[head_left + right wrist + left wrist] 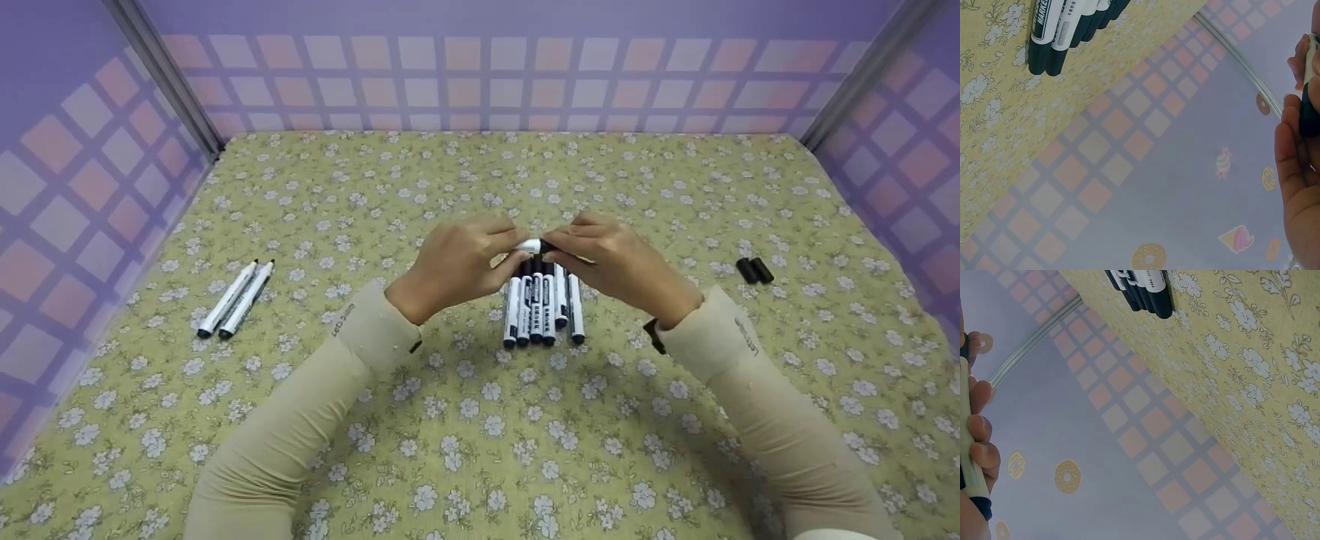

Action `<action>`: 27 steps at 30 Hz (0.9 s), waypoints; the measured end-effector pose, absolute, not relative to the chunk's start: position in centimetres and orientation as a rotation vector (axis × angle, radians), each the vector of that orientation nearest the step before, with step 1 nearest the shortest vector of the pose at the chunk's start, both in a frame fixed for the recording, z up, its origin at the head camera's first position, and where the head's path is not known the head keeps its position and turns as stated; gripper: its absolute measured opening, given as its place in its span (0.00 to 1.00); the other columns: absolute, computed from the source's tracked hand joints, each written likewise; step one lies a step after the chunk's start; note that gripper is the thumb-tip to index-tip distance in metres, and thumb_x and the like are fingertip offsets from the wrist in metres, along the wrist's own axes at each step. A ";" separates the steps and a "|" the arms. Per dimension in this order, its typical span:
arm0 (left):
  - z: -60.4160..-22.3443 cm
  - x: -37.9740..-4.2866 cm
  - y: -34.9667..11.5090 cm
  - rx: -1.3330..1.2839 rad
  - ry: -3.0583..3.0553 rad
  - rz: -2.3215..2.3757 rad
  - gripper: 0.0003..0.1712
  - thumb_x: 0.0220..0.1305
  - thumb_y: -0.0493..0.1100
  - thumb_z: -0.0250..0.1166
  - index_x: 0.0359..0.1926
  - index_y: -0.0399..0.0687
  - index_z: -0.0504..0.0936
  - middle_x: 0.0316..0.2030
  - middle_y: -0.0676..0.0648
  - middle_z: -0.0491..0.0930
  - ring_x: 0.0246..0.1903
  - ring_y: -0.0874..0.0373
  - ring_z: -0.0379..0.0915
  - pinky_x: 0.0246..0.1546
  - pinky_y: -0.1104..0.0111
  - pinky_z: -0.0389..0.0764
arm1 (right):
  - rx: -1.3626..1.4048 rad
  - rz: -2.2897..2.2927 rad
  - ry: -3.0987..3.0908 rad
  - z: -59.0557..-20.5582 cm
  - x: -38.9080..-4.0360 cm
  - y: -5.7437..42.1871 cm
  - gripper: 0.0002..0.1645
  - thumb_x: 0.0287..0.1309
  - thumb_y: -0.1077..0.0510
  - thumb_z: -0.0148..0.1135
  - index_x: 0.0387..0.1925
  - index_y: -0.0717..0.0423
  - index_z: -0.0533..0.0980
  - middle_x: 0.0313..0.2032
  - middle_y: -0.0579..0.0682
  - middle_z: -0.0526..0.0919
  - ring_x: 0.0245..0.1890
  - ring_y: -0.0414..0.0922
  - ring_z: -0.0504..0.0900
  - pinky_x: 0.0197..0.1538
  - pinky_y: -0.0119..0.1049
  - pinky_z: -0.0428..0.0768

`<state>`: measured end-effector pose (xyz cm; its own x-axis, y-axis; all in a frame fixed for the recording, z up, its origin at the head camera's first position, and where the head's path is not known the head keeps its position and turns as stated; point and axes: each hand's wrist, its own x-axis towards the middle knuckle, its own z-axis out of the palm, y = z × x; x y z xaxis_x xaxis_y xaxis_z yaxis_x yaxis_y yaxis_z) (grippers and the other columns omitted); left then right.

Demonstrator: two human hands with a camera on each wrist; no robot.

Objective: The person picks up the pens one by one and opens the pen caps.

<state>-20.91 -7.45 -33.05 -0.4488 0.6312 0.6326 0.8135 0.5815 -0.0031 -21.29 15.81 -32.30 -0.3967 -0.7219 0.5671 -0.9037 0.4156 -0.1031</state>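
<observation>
Head view: the left hand (465, 259) grips the white barrel of a marker (529, 245) while the right hand (619, 262) pinches its black cap (547, 245), held just above a cluster of markers (536, 307) on the counter (450, 450); if the cap is tight, a sudden release could, I judge, jerk the hands apart and scatter that cluster, or ink a finger; the two uncapped markers (248, 298) at the left show bare tips, so they might dry out or stain the floral cloth (637, 420); the two loose caps (746, 271) at the right, being rounded, could roll if bumped.

Left wrist view: curled fingers wrap the slim, smooth cylinder; the cloth looks matt, printed with white blossoms.

Right wrist view: fingers close on the dark, blunt cap; the cluster's barrels look like plastic, white with dark lettering; the lilac wall (1185, 169) behind appears flat, patterned in squares.
</observation>
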 end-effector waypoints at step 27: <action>-32.6 -21.0 -7.4 -1.139 -2.369 -0.519 0.14 0.68 0.46 0.58 0.46 0.47 0.86 0.37 0.49 0.85 0.19 0.60 0.74 0.16 0.70 0.70 | 1.404 0.503 -2.103 -32.8 -21.5 16.1 0.14 0.56 0.67 0.65 0.46 0.64 0.82 0.38 0.58 0.87 0.36 0.49 0.83 0.41 0.33 0.84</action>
